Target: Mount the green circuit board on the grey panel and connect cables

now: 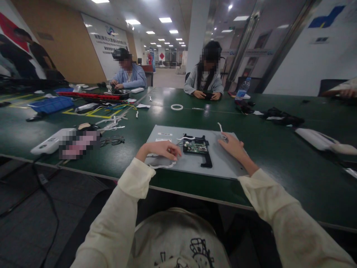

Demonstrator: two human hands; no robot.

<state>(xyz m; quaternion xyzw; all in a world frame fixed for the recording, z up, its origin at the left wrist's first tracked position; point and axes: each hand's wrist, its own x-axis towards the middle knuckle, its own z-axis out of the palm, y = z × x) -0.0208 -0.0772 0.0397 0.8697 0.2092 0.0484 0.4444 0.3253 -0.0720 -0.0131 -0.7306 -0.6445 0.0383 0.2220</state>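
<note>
A grey metal panel (223, 163) lies flat on the green table. Near its middle sits a black bracket (206, 160) with a green circuit board (196, 146). My left hand (164, 149) is over the panel's left part, beside the bracket, its fingers curled; whether they hold anything is too small to tell. Just below it lies a white strip (164, 165). On the panel's right side, my right hand (232, 146) has thumb and fingers closed on another white strip (220, 127), which sticks up past the fingertips. A short white strip (186, 138) crosses the bracket's top.
A white tape ring (176, 107) lies beyond the panel. Glasses (112, 140), a white power strip (54, 141) and a blue tray (51, 105) are to the left. Two people sit across the table (164, 123). A bottle (243, 88) and black cables (283, 116) are on the right.
</note>
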